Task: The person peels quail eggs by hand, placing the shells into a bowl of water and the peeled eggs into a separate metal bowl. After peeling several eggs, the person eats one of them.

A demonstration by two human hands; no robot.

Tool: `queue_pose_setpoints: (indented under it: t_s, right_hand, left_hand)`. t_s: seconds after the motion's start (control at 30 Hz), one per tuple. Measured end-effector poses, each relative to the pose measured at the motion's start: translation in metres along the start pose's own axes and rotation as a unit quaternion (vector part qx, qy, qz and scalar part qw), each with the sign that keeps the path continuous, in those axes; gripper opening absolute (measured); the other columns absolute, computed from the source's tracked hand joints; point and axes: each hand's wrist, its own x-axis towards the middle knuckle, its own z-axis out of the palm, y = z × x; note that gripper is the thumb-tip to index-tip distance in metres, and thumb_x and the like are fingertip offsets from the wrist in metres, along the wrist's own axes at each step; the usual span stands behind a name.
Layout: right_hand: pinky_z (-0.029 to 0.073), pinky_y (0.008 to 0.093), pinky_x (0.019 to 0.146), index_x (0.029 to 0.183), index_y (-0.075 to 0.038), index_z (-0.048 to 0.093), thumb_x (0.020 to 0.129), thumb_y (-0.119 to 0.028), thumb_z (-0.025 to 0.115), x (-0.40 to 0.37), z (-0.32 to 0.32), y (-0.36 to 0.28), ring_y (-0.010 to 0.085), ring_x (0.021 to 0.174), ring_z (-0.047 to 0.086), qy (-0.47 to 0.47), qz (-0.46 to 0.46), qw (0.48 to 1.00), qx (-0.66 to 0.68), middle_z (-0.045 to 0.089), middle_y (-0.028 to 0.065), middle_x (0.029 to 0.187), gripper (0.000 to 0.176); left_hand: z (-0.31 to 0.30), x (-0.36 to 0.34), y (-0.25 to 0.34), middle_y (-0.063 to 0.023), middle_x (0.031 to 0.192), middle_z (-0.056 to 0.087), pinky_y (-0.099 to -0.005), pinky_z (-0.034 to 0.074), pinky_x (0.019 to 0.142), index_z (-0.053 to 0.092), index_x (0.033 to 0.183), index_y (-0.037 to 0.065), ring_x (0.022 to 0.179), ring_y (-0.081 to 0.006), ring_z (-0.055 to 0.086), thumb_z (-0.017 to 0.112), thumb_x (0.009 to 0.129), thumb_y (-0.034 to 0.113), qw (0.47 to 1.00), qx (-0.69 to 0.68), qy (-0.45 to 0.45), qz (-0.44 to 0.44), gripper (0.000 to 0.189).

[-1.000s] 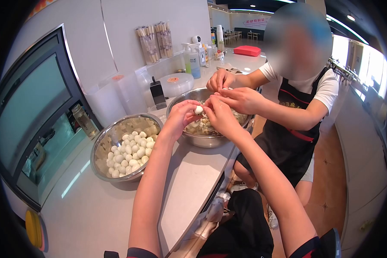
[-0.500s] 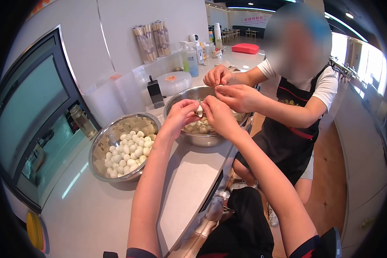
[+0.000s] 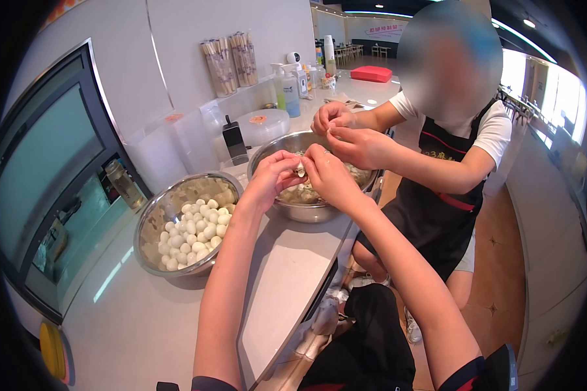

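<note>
A small quail egg [image 3: 301, 171], partly white with dark speckled shell on it, is pinched between the fingertips of my left hand [image 3: 272, 178]. My right hand [image 3: 329, 174] has its fingertips closed on the same egg from the other side. Both hands are above a steel bowl [image 3: 306, 214] that holds shells and eggs in some liquid; my hands cover part of it. To the left, a second steel bowl [image 3: 149, 228] contains many peeled white eggs [image 3: 192, 233].
Across the corner, a co-worker's hands [image 3: 355, 143] work above the same bowl. Behind the bowls are a black box-shaped object [image 3: 235, 138], a round clear container [image 3: 265, 125] and pump bottles [image 3: 287, 91]. A red case [image 3: 372, 73] lies farther back.
My fingers have shifted slightly on the egg, with more white showing near my right fingertips. The co-worker's hands have moved a little closer together.
</note>
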Motion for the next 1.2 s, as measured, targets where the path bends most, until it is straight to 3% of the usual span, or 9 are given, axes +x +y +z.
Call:
queue_pose_setpoints:
  t_s: [0.23,0.3,0.5,0.6,0.73,0.8,0.9,1.0,1.2]
  right_hand:
    - [0.039,0.0453,0.058,0.081,0.001,0.037,0.082,-0.01,0.042,-0.003,0.002,0.001,0.0396,0.07,0.051,0.009,-0.007,0.999,-0.041,0.049,0.0223,0.074,0.012]
    - [0.037,0.0419,0.059,0.08,0.001,0.04,0.084,-0.009,0.041,-0.003,0.004,0.004,0.0383,0.069,0.049,0.032,-0.009,0.999,-0.019,0.049,0.0211,0.069,0.011]
    - [0.038,0.0401,0.059,0.079,0.002,0.041,0.083,-0.008,0.042,0.0,0.006,0.008,0.0362,0.068,0.05,0.071,0.041,0.996,0.03,0.05,0.0209,0.07,0.011]
    - [0.039,0.0383,0.058,0.078,0.002,0.042,0.083,-0.009,0.044,0.001,0.003,0.004,0.0331,0.065,0.051,0.097,0.022,0.995,-0.009,0.049,0.0196,0.068,0.012]
    - [0.04,0.0409,0.06,0.079,0.002,0.042,0.083,-0.014,0.044,0.002,-0.003,-0.005,0.0376,0.07,0.051,0.053,0.031,0.997,0.051,0.051,0.0215,0.073,0.017]
    - [0.04,0.04,0.06,0.078,0.003,0.044,0.083,-0.017,0.045,0.002,-0.001,-0.002,0.0374,0.071,0.051,0.04,-0.019,0.997,0.06,0.052,0.021,0.072,0.02]
    - [0.04,0.0358,0.057,0.078,0.003,0.043,0.083,-0.012,0.045,0.002,-0.001,0.002,0.0288,0.062,0.052,0.028,0.001,0.998,0.048,0.051,0.019,0.067,0.016]
    - [0.04,0.0367,0.057,0.08,0.003,0.042,0.083,-0.011,0.043,0.002,0.005,0.011,0.0308,0.063,0.053,-0.002,0.071,0.996,0.054,0.051,0.0207,0.067,0.014]
    - [0.04,0.0375,0.056,0.081,0.003,0.041,0.084,-0.009,0.041,0.001,0.003,0.011,0.0328,0.064,0.053,0.059,0.015,0.997,0.047,0.051,0.0213,0.067,0.013]
  left_hand:
    - [-0.001,0.002,-0.003,-0.0002,0.073,0.051,-0.0249,0.051,0.067,0.05,0.082,0.005,0.064,-0.0067,0.052,0.055,0.076,0.011,0.999,0.04,0.014,-0.012,0.01]
    - [0.0,0.001,-0.002,-0.0001,0.073,0.051,-0.0244,0.05,0.067,0.05,0.083,0.005,0.065,-0.0063,0.052,0.056,0.076,0.011,0.999,0.044,0.012,-0.008,0.011]
    - [0.001,-0.001,0.0,-0.0042,0.084,0.056,-0.0237,0.046,0.067,0.051,0.092,0.004,0.075,-0.0099,0.056,0.055,0.075,0.009,1.0,0.013,0.003,-0.003,0.018]
    - [-0.001,0.0,0.0,-0.006,0.088,0.056,-0.0238,0.044,0.068,0.051,0.094,0.004,0.08,-0.0117,0.057,0.053,0.076,0.01,1.0,-0.003,-0.018,0.013,0.02]
    - [-0.004,-0.001,-0.001,-0.0039,0.085,0.056,-0.0227,0.044,0.068,0.051,0.095,0.004,0.079,-0.0104,0.055,0.052,0.077,0.013,1.0,-0.017,-0.013,0.012,0.019]
    - [-0.004,-0.001,-0.002,-0.0029,0.084,0.056,-0.0223,0.044,0.067,0.052,0.094,0.005,0.078,-0.0097,0.054,0.052,0.078,0.014,1.0,-0.023,-0.014,0.014,0.019]
    - [-0.005,0.0,-0.002,-0.0018,0.084,0.055,-0.0212,0.044,0.065,0.052,0.095,0.005,0.077,-0.0087,0.053,0.053,0.078,0.015,1.0,0.005,-0.007,-0.002,0.02]
    - [-0.002,0.0,0.0,-0.002,0.085,0.054,-0.0208,0.044,0.063,0.052,0.097,0.004,0.076,-0.0087,0.053,0.053,0.079,0.016,0.999,0.02,-0.026,-0.014,0.022]
    - [0.018,-0.002,0.001,-0.0026,0.084,0.055,-0.0179,0.043,0.055,0.051,0.097,0.004,0.064,-0.0068,0.052,0.054,0.081,0.024,0.991,0.131,0.039,-0.018,0.026]
